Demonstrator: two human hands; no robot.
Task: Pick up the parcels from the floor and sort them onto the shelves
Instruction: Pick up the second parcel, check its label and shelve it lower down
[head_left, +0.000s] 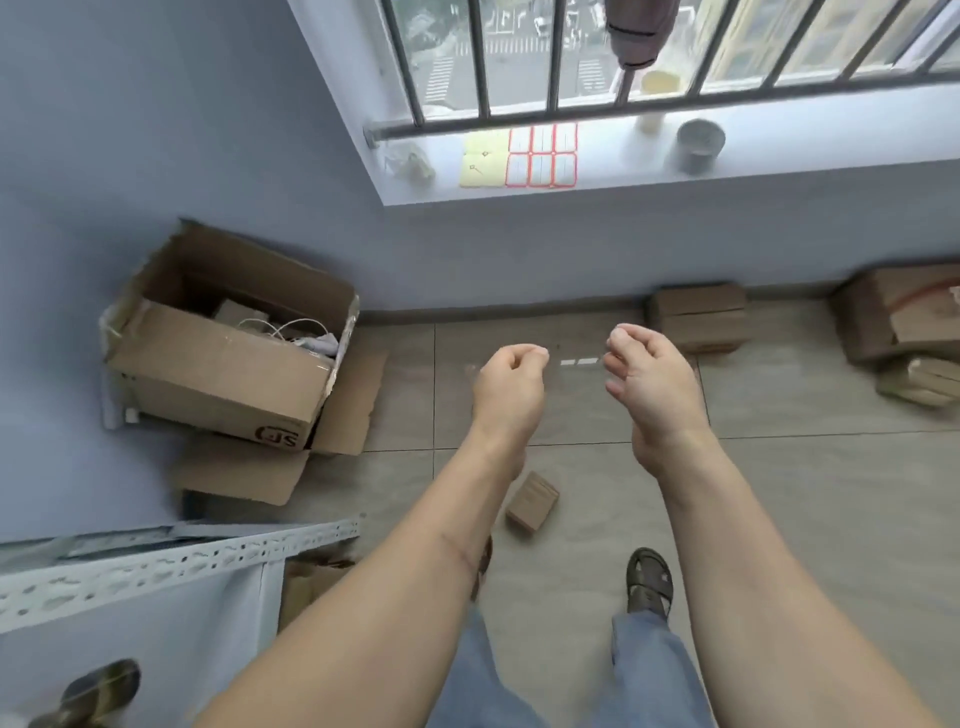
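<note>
A small brown parcel (532, 507) lies on the tiled floor just below my left forearm. Another cardboard parcel (698, 318) sits against the wall under the window, beyond my right hand. More brown parcels (904, 332) are piled at the far right by the wall. My left hand (511, 387) hangs over the floor with its fingers curled in and nothing in it. My right hand (649, 379) is beside it, fingers loosely curled, also empty. The white metal shelf (171, 564) shows its perforated edge at the lower left.
A large open cardboard box (223, 374) with cables inside stands in the left corner on flattened cardboard. The window sill (779, 171) carries label sheets, a tape roll and a cup. My sandalled foot (649, 579) stands on the tiles.
</note>
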